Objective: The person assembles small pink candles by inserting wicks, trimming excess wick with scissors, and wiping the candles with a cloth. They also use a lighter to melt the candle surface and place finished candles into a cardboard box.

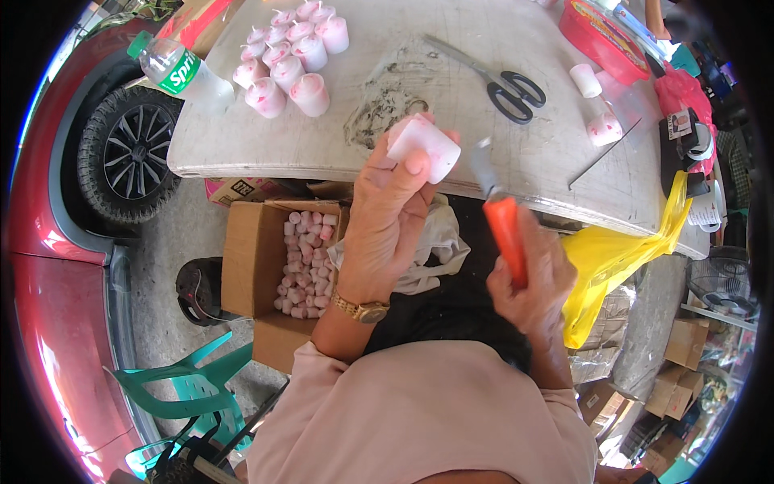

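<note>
My left hand [393, 206] is closed around a short pink-and-white candle [427, 149], tipped sideways above the table's near edge. In my right hand [538, 278] is an orange-handled knife [506, 238], its metal blade pointing up and slightly left. The blade stands apart from the candle, a little to its right. Several similar candles [288, 73], some with wicks showing, stand grouped on the table [218, 137] at the back left. Two more pieces, a white candle [585, 81] and a pink-blotched candle [604, 129], are on the right side.
Black-handled scissors [504, 89] lie mid-table. A thin metal rod [605, 153] lies near the right edge, by a yellow plastic bag [625, 258]. A clear bottle [181, 73] stands at the left corner. Below sits a cardboard box [250, 258] of small candles, near a green chair [193, 379].
</note>
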The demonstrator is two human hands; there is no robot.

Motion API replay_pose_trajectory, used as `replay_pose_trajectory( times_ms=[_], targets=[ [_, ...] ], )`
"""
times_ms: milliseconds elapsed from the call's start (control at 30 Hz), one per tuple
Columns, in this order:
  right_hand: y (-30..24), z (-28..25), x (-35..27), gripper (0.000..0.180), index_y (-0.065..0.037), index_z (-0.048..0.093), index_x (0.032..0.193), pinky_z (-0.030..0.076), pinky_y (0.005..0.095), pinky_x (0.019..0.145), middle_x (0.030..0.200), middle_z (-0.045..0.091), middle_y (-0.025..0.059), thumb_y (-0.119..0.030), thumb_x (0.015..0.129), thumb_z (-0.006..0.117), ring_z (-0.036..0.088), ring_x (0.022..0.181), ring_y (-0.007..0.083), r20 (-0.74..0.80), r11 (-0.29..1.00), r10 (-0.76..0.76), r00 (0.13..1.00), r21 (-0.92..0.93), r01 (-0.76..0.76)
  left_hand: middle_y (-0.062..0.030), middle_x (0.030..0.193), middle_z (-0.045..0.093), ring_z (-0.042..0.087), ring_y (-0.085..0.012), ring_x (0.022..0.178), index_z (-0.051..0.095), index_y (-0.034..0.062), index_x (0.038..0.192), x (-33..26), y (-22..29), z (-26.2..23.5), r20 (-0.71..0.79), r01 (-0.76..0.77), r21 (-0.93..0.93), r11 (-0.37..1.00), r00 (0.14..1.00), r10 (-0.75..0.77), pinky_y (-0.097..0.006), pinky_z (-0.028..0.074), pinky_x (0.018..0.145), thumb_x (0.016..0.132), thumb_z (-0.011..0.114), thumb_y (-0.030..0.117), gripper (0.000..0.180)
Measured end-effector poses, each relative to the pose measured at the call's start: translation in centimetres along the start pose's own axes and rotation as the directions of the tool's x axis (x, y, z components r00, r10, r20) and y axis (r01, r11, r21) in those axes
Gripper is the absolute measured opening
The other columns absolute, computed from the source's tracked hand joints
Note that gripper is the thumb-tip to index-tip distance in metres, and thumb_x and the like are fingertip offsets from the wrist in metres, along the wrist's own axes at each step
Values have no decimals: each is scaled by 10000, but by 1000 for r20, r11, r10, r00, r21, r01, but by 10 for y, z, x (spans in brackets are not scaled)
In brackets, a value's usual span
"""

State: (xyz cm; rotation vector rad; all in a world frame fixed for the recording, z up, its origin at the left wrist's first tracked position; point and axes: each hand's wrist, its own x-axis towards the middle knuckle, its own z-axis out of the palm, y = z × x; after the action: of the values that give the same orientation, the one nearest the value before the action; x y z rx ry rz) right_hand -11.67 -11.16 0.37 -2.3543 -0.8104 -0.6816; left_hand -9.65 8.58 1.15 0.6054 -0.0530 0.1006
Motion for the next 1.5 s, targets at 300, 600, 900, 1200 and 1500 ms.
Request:
replay_pose_trajectory(
  times_ms=[300,600,900,1200,1500],
  targets=[
    [-3,6,13,613,-3,574,1269,502,368,581,778,593,137,-58,663,641,577,631,299,-45,993,57,997,102,-52,-102,1220,579,558,-191,1168,483,-25,1299,0,2,-4,-16,4,-22,1000,1000,-4,-309,437,1020,883,713,186,520],
    [-28,-5,18,586,17,589,1236,472,343,518,718,565,119,-63,658,640,541,556,260,63,957,-27,998,289,8,-152,1237,592,629,-195,1034,463,11,1334,1,12,-13,-75,-96,70,993,992,101,-321,482,958,893,695,245,551],
    [-32,-5,17,562,25,576,1247,480,352,535,727,576,120,-72,695,629,549,565,256,92,955,-3,996,296,-25,-140,1206,611,568,-183,1139,502,6,1290,1,13,-16,-18,-89,-4,996,996,89,-291,430,996,854,743,154,520],
    [-28,-9,15,579,41,572,1241,484,352,547,760,599,142,-64,673,619,563,594,273,172,896,80,982,419,-146,-129,1194,613,572,-188,1140,514,7,1283,3,11,-15,2,-160,114,981,987,160,-307,448,979,842,750,129,515],
    [-28,12,1,592,-29,588,1282,482,352,570,809,582,100,-74,694,636,570,647,260,21,1000,5,1000,-31,-4,-133,1168,629,583,-185,1113,524,10,1265,3,7,-18,-26,-124,123,985,991,128,-312,441,968,849,750,168,499]
  ],
)
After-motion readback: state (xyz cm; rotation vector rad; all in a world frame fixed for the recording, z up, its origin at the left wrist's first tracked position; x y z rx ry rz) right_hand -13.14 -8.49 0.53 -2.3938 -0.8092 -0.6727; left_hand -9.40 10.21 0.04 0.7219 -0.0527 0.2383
